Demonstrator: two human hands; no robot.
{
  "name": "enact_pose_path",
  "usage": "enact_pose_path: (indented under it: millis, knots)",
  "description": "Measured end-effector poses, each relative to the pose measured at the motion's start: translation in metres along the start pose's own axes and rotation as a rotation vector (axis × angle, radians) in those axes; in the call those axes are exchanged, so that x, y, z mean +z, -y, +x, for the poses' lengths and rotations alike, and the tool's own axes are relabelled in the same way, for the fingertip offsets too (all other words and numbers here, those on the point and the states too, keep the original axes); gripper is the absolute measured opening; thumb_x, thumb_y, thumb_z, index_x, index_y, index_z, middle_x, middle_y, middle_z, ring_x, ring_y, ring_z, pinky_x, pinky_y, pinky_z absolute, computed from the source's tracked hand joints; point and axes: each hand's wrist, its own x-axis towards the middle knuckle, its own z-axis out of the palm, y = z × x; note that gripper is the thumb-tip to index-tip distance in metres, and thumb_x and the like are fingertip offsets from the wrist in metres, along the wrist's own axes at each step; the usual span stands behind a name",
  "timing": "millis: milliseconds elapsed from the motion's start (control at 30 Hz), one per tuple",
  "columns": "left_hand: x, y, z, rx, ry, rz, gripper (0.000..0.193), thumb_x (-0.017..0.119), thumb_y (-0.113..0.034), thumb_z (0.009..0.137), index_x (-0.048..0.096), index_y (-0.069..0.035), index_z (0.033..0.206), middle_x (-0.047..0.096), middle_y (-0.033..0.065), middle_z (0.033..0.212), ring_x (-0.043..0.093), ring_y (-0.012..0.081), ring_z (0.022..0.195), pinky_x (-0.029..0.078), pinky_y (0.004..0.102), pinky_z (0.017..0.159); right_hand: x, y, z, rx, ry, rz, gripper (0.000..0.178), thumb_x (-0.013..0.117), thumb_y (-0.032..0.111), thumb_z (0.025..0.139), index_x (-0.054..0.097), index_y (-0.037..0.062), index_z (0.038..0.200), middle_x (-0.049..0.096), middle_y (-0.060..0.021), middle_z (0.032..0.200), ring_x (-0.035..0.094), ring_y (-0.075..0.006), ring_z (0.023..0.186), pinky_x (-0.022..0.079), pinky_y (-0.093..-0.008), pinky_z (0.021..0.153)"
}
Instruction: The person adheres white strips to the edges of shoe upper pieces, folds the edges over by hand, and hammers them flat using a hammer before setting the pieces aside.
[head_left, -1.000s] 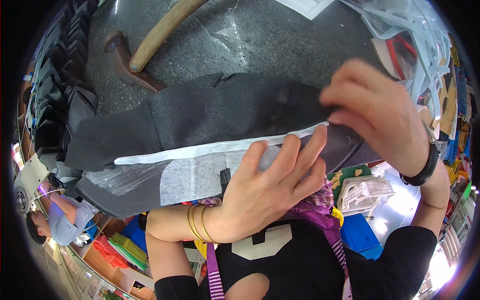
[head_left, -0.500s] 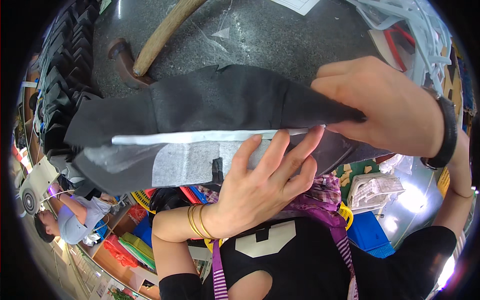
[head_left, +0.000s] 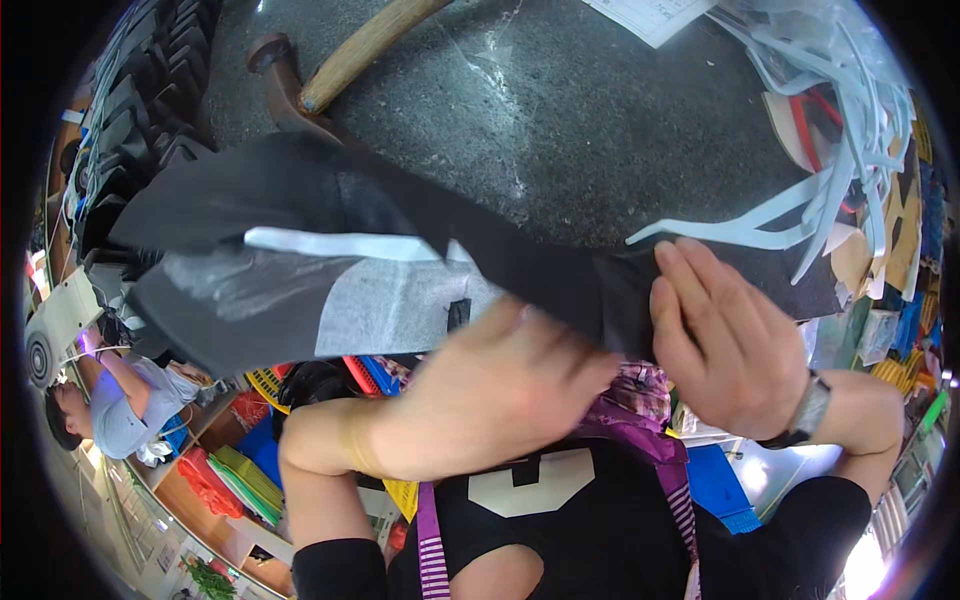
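At the far left a co-worker in a pale top sits turned to a light-coloured machine, a hand near its purple glow. Along the left edge of the dark speckled tabletop runs a row of folded black pieces. A wooden-handled hammer lies toward the tabletop's far left corner, its rusty head just beyond the work. That work, a black fabric piece, stretches along the near edge of the tabletop, its upper flap lifted at the left and twisted over toward the right. In its opening show a white strip, a greyish-white patch and, on the patch, a small black tab. The left hand, blurred, is at the piece's lower middle; whether its fingers are gripping cannot be told. By the far edge is a paper sheet. The right hand has its fingers bent and close together against the piece's right part, though whether they clamp it is unclear. Near the right edge sit a red-and-white piece and a tangle of pale strips, one strand reaching just beyond the right fingertips.
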Motion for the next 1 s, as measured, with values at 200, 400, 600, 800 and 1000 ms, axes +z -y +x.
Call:
enact_pose_path:
  millis: [200, 400, 600, 800, 1000]
  knots:
    - [-0.035, 0.061, -0.033, 0.177, -0.031, 0.2, 0.032, 0.067, -0.016, 0.071, 0.069, -0.008, 0.102, 0.064, 0.0044, 0.1, 0.06, 0.0195, 0.101, 0.05, 0.034, 0.089, -0.009, -0.021, 0.009, -0.175, 0.056, 0.183, 0.015, 0.068, 0.006, 0.072, 0.059, -0.0032, 0.078, 0.064, -0.0248, 0.115, 0.064, -0.031, 0.094, 0.056, -0.037, 0.073]
    - [-0.028, 0.027, -0.039, 0.079, -0.063, 0.273, 0.038, 0.067, -0.011, 0.068, 0.069, 0.002, 0.103, 0.063, 0.0174, 0.117, 0.057, 0.0316, 0.113, 0.049, 0.0427, 0.097, -0.019, -0.011, 0.046, 0.094, 0.264, 0.709, 0.021, 0.067, 0.006, 0.065, 0.056, -0.0042, 0.08, 0.059, -0.0198, 0.101, 0.061, -0.0328, 0.091, 0.053, -0.0394, 0.073]
    - [-0.022, 0.031, -0.054, 0.069, -0.052, 0.157, 0.036, 0.068, -0.011, 0.068, 0.07, 0.003, 0.101, 0.065, 0.0148, 0.113, 0.059, 0.0294, 0.11, 0.05, 0.0403, 0.095, -0.003, -0.008, 0.055, -0.179, 0.228, 0.671, 0.021, 0.063, 0.005, 0.059, 0.056, -0.0048, 0.076, 0.061, -0.0214, 0.112, 0.061, -0.033, 0.095, 0.056, -0.0353, 0.073]
    - [-0.05, 0.067, -0.077, 0.068, -0.117, 0.21, 0.031, 0.067, -0.006, 0.066, 0.07, 0.005, 0.096, 0.065, 0.0138, 0.113, 0.058, 0.0282, 0.112, 0.053, 0.0376, 0.091, -0.025, 0.002, 0.093, 0.295, 0.404, 0.922, 0.033, 0.077, 0.015, 0.072, 0.06, -0.0018, 0.095, 0.062, -0.0202, 0.102, 0.061, -0.0342, 0.087, 0.051, -0.0382, 0.072]
    - [-0.022, 0.047, -0.101, -0.002, -0.154, 0.37, 0.034, 0.066, -0.013, 0.064, 0.07, 0.001, 0.095, 0.062, 0.0141, 0.103, 0.057, 0.0318, 0.097, 0.052, 0.0433, 0.084, -0.022, 0.082, 0.101, 0.259, 0.391, 0.192, 0.029, 0.063, 0.0, 0.076, 0.063, 0.0, 0.106, 0.062, -0.0154, 0.102, 0.063, -0.0306, 0.086, 0.054, -0.0353, 0.074]
